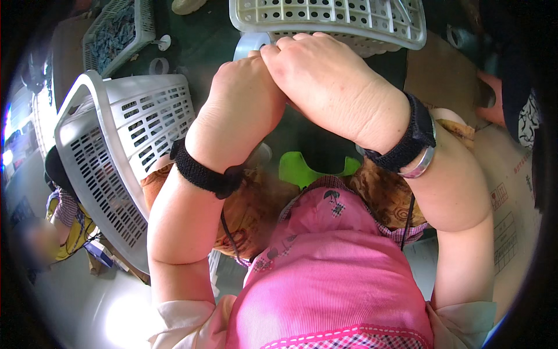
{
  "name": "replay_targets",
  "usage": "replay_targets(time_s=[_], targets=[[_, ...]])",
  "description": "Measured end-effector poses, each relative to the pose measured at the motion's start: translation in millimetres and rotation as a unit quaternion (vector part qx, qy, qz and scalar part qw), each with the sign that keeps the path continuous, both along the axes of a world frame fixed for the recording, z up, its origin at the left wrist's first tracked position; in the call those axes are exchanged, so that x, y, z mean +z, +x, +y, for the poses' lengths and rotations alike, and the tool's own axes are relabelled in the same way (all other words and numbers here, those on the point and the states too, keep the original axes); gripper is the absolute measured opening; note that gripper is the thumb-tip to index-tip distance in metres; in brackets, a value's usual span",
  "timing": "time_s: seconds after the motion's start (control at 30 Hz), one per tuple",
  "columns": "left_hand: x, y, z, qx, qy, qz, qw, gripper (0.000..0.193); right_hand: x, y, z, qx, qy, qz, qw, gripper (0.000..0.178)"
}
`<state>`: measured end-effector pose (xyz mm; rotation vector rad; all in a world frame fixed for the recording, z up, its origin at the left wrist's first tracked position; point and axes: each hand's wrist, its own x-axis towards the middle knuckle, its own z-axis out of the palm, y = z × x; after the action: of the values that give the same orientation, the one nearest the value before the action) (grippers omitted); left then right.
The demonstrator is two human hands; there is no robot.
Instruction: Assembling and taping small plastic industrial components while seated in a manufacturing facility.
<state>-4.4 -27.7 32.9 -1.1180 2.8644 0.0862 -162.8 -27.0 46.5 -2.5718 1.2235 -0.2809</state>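
Both my hands are raised together over the dark green work surface, backs toward me and wrists bent. My left hand is closed, its fingers mostly hidden below the knuckles. My right hand lies partly over it, its fingers curled down and away. Just beyond the knuckles shows a pale bluish, smooth curved piece, seemingly part of a ring. Whatever my fingers grip is covered by the backs of the hands. A white perforated basket stands right beyond them.
At the left a white slotted basket is tilted. Behind it a tray holds many small blue-grey pieces. A pale ring lies nearby. A bright green curved piece sits below my hands. Cardboard lies at right, near another person's arm.
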Motion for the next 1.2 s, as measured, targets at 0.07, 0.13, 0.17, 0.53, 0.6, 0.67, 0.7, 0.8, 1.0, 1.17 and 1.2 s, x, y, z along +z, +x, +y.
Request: replay_targets(time_s=[0.07,0.13,0.17,0.53,0.6,0.67,0.7,0.8,1.0,1.17,1.2], targets=[[-3,1,0,-0.003,0.014,0.003,1.0,0.004,-2,0,0,-0.001,-0.006,0.001,1.0,0.016],[-2,3,-1,-0.003,0.013,0.006,1.0,0.005,-1,0,-2,0.001,0.0,0.004,1.0,0.018],[-1,3,-2,-0.004,0.017,0.009,1.0,0.005,0,1,-3,0.002,-0.006,0.003,1.0,0.018],[6,-8,3,0.035,0.006,-0.05,0.998,0.005,0,-7,-3,0.009,-0.013,-0.004,1.0,0.012],[1,-4,4,0.034,0.026,-0.032,0.999,0.005,-3,-8,-2,0.015,0.002,0.003,1.0,0.012],[-5,-6,8,0.031,0.022,-0.029,0.999,0.005,-7,-10,1,0.019,0.008,0.005,1.0,0.014],[-8,-6,7,0.039,0.035,-0.021,0.998,0.005,-6,-9,0,0.021,0.05,0.044,0.998,0.037],[0,-11,4,0.077,0.119,-0.053,0.988,0.013,-8,-11,2,0.023,0.067,0.06,0.996,0.041],[12,-5,3,0.126,0.131,0.038,0.983,0.03,6,-25,0,0.009,0.118,0.018,0.993,0.054],[6,13,-4,0.202,0.115,0.07,0.97,0.034,9,-42,-7,-0.017,0.146,0.029,0.989,0.058],[5,15,-9,0.223,0.108,0.057,0.967,0.04,11,-44,-9,-0.022,0.149,0.021,0.988,0.057]])
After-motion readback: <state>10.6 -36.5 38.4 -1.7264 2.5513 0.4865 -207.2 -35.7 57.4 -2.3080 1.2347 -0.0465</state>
